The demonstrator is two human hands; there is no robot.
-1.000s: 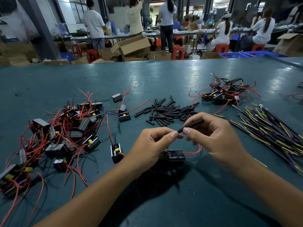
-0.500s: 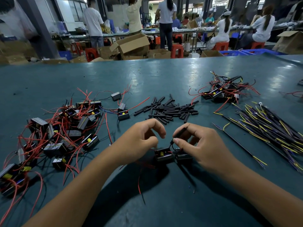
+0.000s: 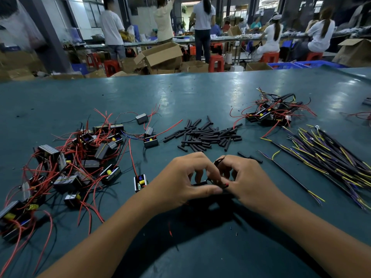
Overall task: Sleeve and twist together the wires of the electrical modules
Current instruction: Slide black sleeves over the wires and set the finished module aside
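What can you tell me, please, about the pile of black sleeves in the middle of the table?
The sleeves are short, matte black tubes, seemingly rubbery or plastic, of roughly even length. They lie loose on the green table, flat, criss-crossing and overlapping, most pointing roughly sideways or diagonally. The pile sits just beyond the hands, between the red-wired modules and the black-and-yellow wires. A few strays lie apart at its edges, two near the right hand. Neither hand touches the pile.
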